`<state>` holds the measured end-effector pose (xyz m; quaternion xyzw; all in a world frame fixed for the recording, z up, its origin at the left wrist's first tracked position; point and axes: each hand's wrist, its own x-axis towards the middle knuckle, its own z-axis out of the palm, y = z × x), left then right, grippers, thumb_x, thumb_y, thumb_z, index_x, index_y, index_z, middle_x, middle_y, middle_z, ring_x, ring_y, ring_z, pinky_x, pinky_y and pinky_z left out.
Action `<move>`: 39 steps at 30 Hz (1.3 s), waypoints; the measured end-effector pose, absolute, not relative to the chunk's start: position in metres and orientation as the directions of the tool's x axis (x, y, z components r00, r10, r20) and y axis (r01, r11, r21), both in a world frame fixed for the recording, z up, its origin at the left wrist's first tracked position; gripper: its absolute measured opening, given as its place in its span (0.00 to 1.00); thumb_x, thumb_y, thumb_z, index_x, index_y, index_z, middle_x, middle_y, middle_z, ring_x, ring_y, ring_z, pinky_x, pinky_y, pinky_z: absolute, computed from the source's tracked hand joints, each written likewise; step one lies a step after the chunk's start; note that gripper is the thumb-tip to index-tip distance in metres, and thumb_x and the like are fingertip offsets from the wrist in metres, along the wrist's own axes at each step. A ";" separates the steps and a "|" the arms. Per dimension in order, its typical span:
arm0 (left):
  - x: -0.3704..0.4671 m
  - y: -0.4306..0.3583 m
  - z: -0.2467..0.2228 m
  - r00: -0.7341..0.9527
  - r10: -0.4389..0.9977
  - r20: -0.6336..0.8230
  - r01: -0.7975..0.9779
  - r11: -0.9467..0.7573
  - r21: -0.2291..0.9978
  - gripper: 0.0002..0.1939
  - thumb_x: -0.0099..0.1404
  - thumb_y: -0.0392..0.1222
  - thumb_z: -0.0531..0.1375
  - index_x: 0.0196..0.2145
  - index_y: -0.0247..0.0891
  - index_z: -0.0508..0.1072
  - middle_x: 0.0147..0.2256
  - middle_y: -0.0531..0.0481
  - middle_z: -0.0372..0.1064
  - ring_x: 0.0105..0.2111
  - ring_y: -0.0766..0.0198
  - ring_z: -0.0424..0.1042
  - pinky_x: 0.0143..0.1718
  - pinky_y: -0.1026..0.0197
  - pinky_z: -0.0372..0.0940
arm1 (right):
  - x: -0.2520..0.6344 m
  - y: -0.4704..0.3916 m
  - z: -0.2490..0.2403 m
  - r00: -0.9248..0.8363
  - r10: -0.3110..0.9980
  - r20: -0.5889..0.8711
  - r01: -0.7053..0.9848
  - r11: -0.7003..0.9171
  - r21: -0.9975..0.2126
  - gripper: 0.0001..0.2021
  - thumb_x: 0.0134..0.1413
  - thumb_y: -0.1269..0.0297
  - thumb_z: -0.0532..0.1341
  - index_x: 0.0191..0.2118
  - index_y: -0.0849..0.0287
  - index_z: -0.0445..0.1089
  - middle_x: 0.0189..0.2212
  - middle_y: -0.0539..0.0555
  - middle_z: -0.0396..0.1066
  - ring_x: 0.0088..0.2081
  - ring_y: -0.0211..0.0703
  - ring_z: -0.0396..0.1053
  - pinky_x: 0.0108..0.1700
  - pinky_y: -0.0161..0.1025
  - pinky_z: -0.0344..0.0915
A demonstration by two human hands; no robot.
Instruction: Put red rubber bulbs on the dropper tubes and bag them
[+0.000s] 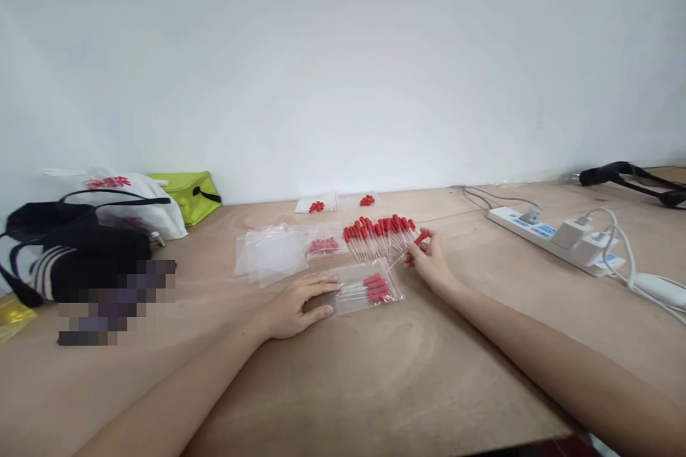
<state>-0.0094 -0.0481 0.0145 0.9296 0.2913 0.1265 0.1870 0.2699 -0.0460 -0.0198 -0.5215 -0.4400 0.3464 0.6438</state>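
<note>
My right hand [429,263] is closed in a pinch on a dropper [422,236], a thin clear tube with a red bulb. Just left of it, a row of similar red-bulbed droppers [378,228] lies side by side on the table. A clear zip bag [356,303] lies flat in front of me with several droppers inside, their bulbs toward the right. My left hand [300,305] rests on the table with fingers stretched out, the fingertips touching the bag's left edge. Behind it lie a stack of clear bags [279,257] and another bag [326,245] holding red bulbs.
Two more bags with red pieces [316,207] lie near the wall. On the right is a white power strip [552,239] with plugs and cables, and a black frame-like object [632,182]. To the left are a black bag [96,257], a white plastic bag [166,211] and a lime-green bag [193,193].
</note>
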 end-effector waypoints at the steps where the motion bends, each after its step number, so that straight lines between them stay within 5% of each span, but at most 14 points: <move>1: -0.009 -0.048 0.015 0.797 0.591 0.123 0.498 -0.759 0.420 0.19 0.61 0.47 0.52 0.50 0.45 0.63 0.53 0.50 0.58 0.53 0.58 0.56 0.54 0.53 0.51 | 0.268 -0.048 -0.021 0.394 0.900 0.186 -0.050 0.223 -0.973 0.20 0.42 0.65 0.56 0.41 0.55 0.46 0.18 0.40 0.61 0.18 0.36 0.65 0.22 0.34 0.65; 6: -0.010 -0.048 0.013 0.794 0.597 0.115 0.511 -0.759 0.403 0.19 0.61 0.47 0.52 0.51 0.45 0.62 0.53 0.51 0.57 0.54 0.59 0.55 0.54 0.54 0.51 | 0.254 -0.049 -0.016 0.387 0.922 0.037 -0.269 0.151 -0.951 0.15 0.44 0.69 0.55 0.35 0.53 0.46 0.18 0.41 0.62 0.19 0.37 0.66 0.25 0.37 0.68; 12: -0.009 -0.050 0.016 0.794 0.594 0.130 0.505 -0.763 0.403 0.20 0.62 0.47 0.52 0.52 0.45 0.60 0.53 0.51 0.58 0.53 0.59 0.56 0.54 0.53 0.50 | 0.244 -0.055 -0.010 0.164 0.981 -0.104 -0.369 -0.037 -0.929 0.06 0.48 0.69 0.52 0.31 0.55 0.51 0.18 0.45 0.63 0.21 0.35 0.67 0.27 0.35 0.67; 20: -0.010 -0.050 0.014 0.781 0.611 0.132 0.519 -0.752 0.407 0.23 0.61 0.48 0.52 0.54 0.45 0.57 0.54 0.50 0.57 0.53 0.57 0.55 0.54 0.53 0.51 | 0.246 -0.057 -0.010 -0.079 0.987 -0.141 -0.142 -0.152 -0.978 0.05 0.41 0.72 0.58 0.29 0.60 0.62 0.16 0.45 0.63 0.14 0.30 0.59 0.17 0.30 0.57; 29: -0.008 -0.050 0.014 0.787 0.601 0.143 0.515 -0.766 0.384 0.22 0.61 0.47 0.52 0.53 0.43 0.58 0.53 0.49 0.58 0.53 0.58 0.56 0.54 0.53 0.50 | 0.251 -0.054 -0.016 -0.243 0.965 -0.095 0.005 -0.097 -0.995 0.12 0.46 0.58 0.58 0.32 0.64 0.68 0.20 0.50 0.69 0.19 0.31 0.62 0.20 0.29 0.56; 39: -0.010 -0.049 0.012 0.783 0.604 0.151 0.514 -0.764 0.390 0.21 0.61 0.48 0.52 0.52 0.44 0.59 0.52 0.49 0.59 0.52 0.57 0.57 0.53 0.53 0.52 | 0.239 -0.050 -0.016 -0.012 0.997 -0.075 0.127 -0.073 -0.989 0.09 0.40 0.63 0.62 0.23 0.60 0.62 0.10 0.43 0.60 0.10 0.28 0.53 0.11 0.28 0.49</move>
